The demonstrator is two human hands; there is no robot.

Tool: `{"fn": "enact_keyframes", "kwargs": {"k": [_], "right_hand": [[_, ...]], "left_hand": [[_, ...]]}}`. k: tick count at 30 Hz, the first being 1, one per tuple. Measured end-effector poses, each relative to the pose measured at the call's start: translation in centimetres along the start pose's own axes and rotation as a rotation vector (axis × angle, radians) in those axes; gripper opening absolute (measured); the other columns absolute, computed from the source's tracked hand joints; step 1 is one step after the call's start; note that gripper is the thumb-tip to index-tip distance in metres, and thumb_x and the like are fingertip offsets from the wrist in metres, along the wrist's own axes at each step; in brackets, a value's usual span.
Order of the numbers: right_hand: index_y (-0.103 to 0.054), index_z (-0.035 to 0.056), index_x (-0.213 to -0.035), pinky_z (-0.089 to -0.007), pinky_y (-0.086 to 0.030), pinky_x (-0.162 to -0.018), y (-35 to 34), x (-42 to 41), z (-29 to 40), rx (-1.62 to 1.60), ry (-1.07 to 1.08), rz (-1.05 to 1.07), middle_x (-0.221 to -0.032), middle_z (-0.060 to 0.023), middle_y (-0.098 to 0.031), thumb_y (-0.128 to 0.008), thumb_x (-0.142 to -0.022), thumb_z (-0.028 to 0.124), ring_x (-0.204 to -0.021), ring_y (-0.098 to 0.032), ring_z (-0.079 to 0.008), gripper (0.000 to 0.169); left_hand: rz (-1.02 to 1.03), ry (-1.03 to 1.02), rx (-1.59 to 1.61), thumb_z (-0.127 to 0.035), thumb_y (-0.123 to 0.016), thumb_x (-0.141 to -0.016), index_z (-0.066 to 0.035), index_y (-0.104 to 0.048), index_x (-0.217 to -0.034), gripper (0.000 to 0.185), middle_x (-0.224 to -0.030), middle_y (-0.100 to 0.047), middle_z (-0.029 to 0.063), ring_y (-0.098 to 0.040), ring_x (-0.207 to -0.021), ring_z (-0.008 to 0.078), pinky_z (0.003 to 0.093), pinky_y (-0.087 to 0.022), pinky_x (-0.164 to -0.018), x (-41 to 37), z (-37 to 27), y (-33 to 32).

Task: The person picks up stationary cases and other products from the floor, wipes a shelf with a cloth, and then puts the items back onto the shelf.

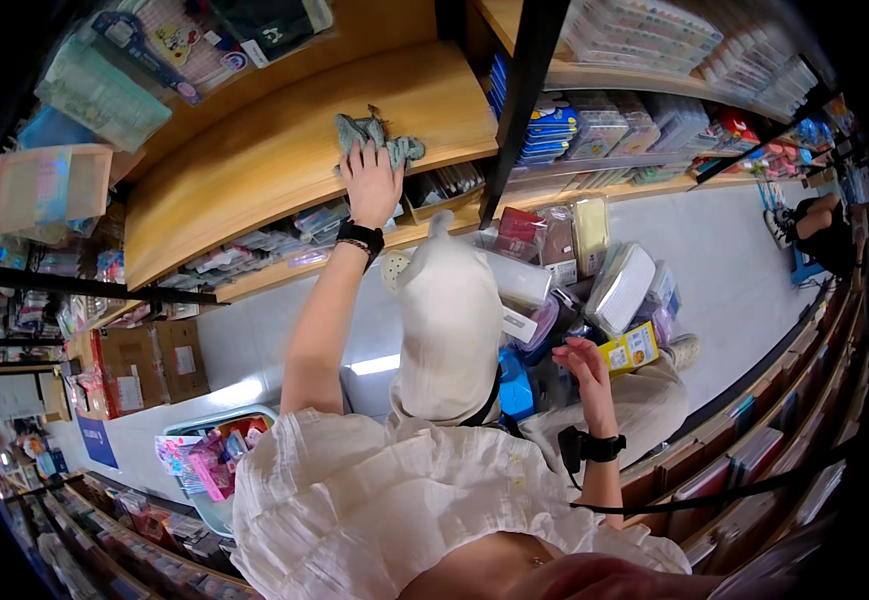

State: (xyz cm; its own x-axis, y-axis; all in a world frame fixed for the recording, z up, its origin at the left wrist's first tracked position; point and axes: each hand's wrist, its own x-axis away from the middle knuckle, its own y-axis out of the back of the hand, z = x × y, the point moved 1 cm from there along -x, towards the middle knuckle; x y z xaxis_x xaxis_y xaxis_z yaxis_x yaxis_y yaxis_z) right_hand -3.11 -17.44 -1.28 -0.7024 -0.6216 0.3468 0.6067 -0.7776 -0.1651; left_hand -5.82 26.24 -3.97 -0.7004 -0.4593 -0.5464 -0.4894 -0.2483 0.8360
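Observation:
My left hand lies over a crumpled grey-green cloth on a wooden shelf board. Its fingers press into the cloth near the board's front edge. Over the floor on the other side of my raised knee, my right hand hangs with fingers loosely bent and nothing in them. Close to it are a yellow package and a blue object. A white checked case lies on the pile of packaged goods just beyond.
Packed pouches and cases fill the shelves around the board. A black shelf upright stands to its right. Cardboard boxes sit on the floor at left, near a light-blue basket of toys. Another person is at far right.

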Motion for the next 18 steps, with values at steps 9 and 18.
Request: {"fn": "enact_keyframes", "kwargs": {"k": [9,18], "right_hand": [[-0.044,0.0035,-0.119,-0.0312,-0.048,-0.081,2.7,1.5,-1.5,-0.152,0.042,-0.080,-0.102,-0.0107,-0.059,-0.053,-0.088,0.018,-0.092,-0.058,-0.0166,0.035],[-0.058,0.0031,-0.107,-0.0236,-0.042,-0.081,0.1,-1.5,-0.5,-0.250,-0.062,-0.143,-0.096,-0.0034,-0.061,-0.053,-0.087,0.013,-0.092,-0.054,-0.0108,0.023]], "left_hand": [[0.559,-0.052,1.142,-0.001,-0.061,-0.063,-0.005,-0.044,-0.114,0.054,-0.111,-0.052,0.0134,-0.047,-0.111,0.0262,0.0328,-0.033,-0.097,-4.1,-11.8,11.7],[1.070,-1.173,0.697,-0.034,-0.059,-0.078,-0.004,-0.043,-0.124,0.057,-0.128,-0.042,0.0183,-0.037,-0.122,0.0341,0.0463,-0.025,-0.103,7.4,-22.9,13.9]]}}
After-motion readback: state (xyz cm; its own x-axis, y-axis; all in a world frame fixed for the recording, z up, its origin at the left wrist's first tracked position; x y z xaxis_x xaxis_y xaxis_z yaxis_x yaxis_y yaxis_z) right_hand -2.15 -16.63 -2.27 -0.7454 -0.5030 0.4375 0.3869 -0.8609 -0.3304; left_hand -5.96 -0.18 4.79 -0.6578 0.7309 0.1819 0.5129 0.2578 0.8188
